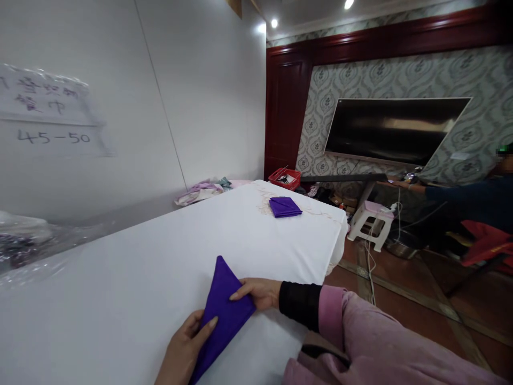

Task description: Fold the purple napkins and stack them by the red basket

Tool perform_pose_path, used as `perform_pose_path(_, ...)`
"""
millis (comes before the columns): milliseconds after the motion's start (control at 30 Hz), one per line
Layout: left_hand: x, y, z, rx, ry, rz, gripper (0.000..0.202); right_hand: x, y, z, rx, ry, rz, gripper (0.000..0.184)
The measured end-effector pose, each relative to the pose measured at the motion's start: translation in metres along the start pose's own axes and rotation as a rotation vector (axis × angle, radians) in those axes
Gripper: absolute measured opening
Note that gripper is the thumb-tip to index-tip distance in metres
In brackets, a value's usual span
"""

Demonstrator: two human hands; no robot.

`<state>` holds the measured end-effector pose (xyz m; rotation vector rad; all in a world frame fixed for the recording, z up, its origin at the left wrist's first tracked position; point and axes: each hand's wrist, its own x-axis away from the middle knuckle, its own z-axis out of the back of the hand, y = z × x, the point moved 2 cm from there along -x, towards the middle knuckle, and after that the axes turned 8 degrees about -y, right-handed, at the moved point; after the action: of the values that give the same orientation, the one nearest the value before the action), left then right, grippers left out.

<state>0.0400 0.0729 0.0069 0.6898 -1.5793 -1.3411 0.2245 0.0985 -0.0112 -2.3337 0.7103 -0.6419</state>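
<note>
A purple cloth napkin (pixel 224 310), folded to a point at its far end, is held between both hands above the white-covered table (pixel 140 278). My left hand (pixel 186 342) grips its left edge, thumb on top and fingers curled beneath. On the right edge, my right hand (pixel 258 293) pinches the cloth with the thumb over it; the other fingers are mostly hidden behind. Farther back on the table lies a second purple napkin (pixel 285 207), folded into a flat, roughly square stack.
Beyond the table's far end sits a red basket (pixel 285 179). Crumpled cloths (pixel 200 191) lie along the wall side, with clear plastic (pixel 48 240) at left. A white stool (pixel 372 224) with cables stands on the right, near another person's outstretched arm (pixel 444 190).
</note>
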Motion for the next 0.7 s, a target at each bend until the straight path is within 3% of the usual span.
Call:
perform_pose_path(133,-0.002,-0.005,-0.007,0.042,-0.060,0.006,0.035,0.005,0.008,0.005,0.009,0.025,-0.050,0.037)
perform_pose_path(300,-0.008,-0.019,-0.004,0.033,-0.047,0.035,0.054,0.027,-0.001,0.024,-0.013,0.113,0.070,0.036)
perform_pose_path(400,-0.009,-0.025,-0.002,0.023,0.027,0.038,0.061,0.051,-0.025,0.048,-0.037,0.242,0.215,0.035)
perform_pose_path(567,-0.008,-0.030,-0.002,-0.027,0.083,0.069,0.072,0.091,-0.084,0.098,-0.143,0.593,0.455,0.029)
perform_pose_path(700,-0.011,-0.036,-0.001,-0.012,0.084,0.101,0.075,0.112,-0.132,0.136,-0.167,0.726,0.578,0.026)
